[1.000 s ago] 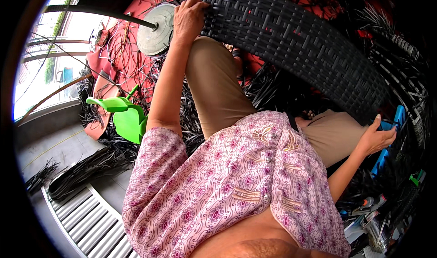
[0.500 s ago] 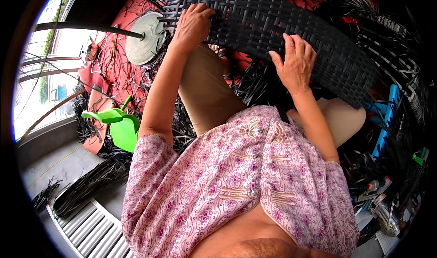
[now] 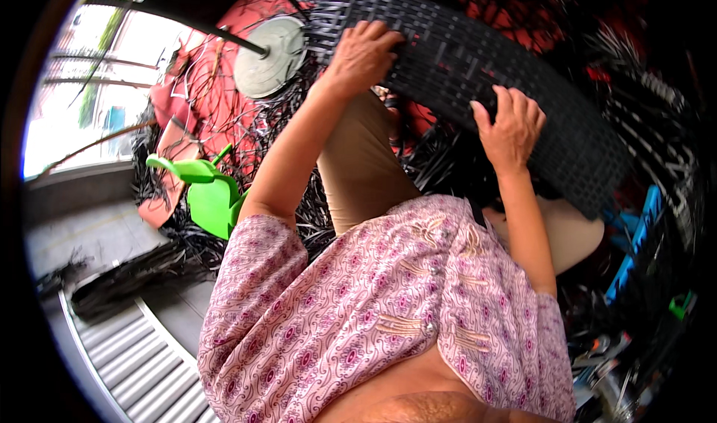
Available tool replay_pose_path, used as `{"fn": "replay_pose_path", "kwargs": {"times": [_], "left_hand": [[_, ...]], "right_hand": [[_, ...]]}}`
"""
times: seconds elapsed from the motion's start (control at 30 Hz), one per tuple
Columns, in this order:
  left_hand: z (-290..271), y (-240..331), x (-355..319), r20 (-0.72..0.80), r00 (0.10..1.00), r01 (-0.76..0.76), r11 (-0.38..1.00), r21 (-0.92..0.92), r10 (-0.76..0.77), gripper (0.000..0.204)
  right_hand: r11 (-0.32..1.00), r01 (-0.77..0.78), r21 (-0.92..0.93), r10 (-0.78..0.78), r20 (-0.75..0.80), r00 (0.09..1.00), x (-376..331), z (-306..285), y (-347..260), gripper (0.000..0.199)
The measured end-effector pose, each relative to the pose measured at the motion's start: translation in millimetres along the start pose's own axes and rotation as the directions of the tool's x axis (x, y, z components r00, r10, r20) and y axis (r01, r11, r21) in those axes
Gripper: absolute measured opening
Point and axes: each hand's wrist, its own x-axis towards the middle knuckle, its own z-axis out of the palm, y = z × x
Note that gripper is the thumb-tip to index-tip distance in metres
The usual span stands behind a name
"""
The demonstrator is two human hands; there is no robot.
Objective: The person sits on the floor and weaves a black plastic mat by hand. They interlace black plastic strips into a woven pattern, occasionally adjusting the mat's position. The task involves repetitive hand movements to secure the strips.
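Note:
A long black panel woven from flat plastic strips (image 3: 463,68) lies slanted across in front of me, from the upper left down to the right. Loose strip ends fan out at its left end. My left hand (image 3: 364,56) is bent over the near edge by that end, its fingers curled onto the weave and its thumb hidden. Farther right, my right hand (image 3: 514,128) rests at the near edge. Its thumb stands apart from its fingers, which reach up over the weave, and nothing shows between them.
A round grey base with a pole (image 3: 270,56) stands at the far left on the red floor, among scattered black strips. A bright green plastic object (image 3: 213,199) lies nearer, above a white slatted rack (image 3: 142,356). At right lie a blue bar (image 3: 635,244) and heaped strips.
The whole view has turned slightly, so panel, hands and surroundings sit farther right and lower. Both hands keep nearly the same places on the weave.

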Motion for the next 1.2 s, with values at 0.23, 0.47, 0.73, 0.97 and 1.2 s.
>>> {"fn": "replay_pose_path", "kwargs": {"times": [0.23,0.47,0.73,0.97,1.2], "left_hand": [[11,1,-14,-0.077,0.997,-0.024,1.0,-0.001,0.024,0.052],[14,3,-19,-0.034,0.999,0.0,1.0,0.005,0.0,0.063],[13,2,-17,-0.009,0.999,-0.047,0.998,0.044,0.047,0.063],[13,2,-23,0.019,0.999,-0.042,0.999,0.028,0.041,0.062],[10,13,-26,0.101,0.995,-0.016,0.999,0.038,0.012,0.062]], "right_hand": [[0.999,0.054,0.0,-0.054,0.008,0.999,-5,9,7,0.043],[0.997,0.041,-0.059,-0.043,-0.018,0.999,-14,10,2,0.044],[0.997,0.056,0.052,-0.054,-0.032,0.998,-1,6,11,0.049],[0.999,-0.027,0.031,0.028,-0.039,0.999,-50,-10,44,0.048],[0.995,-0.098,-0.004,0.097,-0.069,0.993,-73,-28,84,0.047]]}}
